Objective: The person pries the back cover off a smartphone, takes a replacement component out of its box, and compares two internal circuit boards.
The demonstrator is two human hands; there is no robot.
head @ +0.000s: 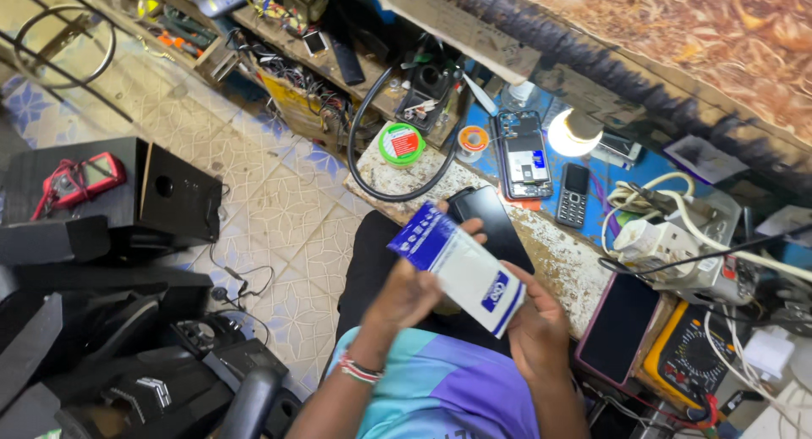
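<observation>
Both my hands hold a flat white and blue packet [461, 267] up in front of my chest. My left hand [410, 291] grips its lower left edge from beneath, with fingers curled up along the far side. My right hand [535, 321] holds the packet's right end. Behind the packet a black phone [495, 219] lies screen up on the worn workbench edge [554, 253], just beyond my fingertips.
On the bench: an opened phone [524, 156], a small keypad phone [574, 194], a lit lamp [573, 134], a green tub [401, 143], a solder spool [473, 139], a white power strip [668, 240], a pink-cased phone [617, 327], a yellow multimeter [689, 359]. Black speakers [127, 202] stand on the tiled floor at left.
</observation>
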